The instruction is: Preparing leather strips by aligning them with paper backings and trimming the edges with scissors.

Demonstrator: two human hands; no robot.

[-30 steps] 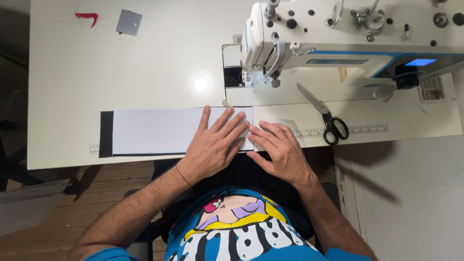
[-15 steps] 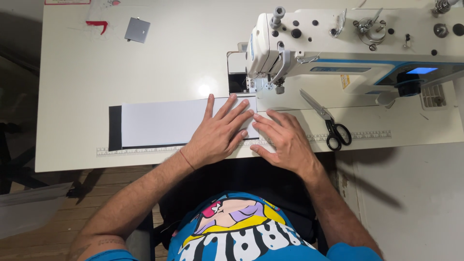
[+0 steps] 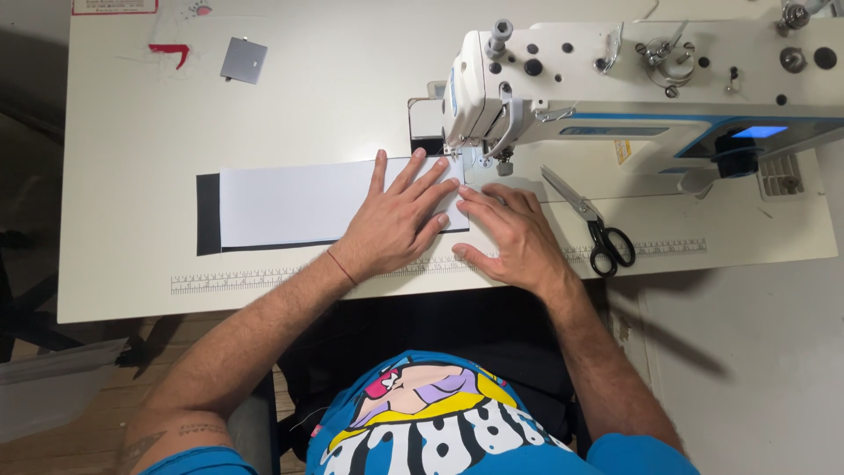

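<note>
A long white strip (image 3: pixel 290 202) lies on top of a black fabric strip (image 3: pixel 207 214) on the sewing table, its right end next to the presser foot (image 3: pixel 457 157) of the white sewing machine (image 3: pixel 633 84). My left hand (image 3: pixel 400 220) rests flat on the right end of the white strip, fingers spread. Beside it, my right hand (image 3: pixel 514 237) presses flat on the table just below the needle area, its fingertips touching the strip's right edge. Neither hand grips anything.
Black-handled scissors (image 3: pixel 593 224) lie right of my right hand. A ruler scale (image 3: pixel 264 280) runs along the table's front edge. A small grey square (image 3: pixel 243 60) and a red scrap (image 3: pixel 171 51) sit at the far left. Wooden floor shows below left.
Both hands and the layered strip have slid right and up toward the machine's needle. The strip's right end now sits by the presser foot.
</note>
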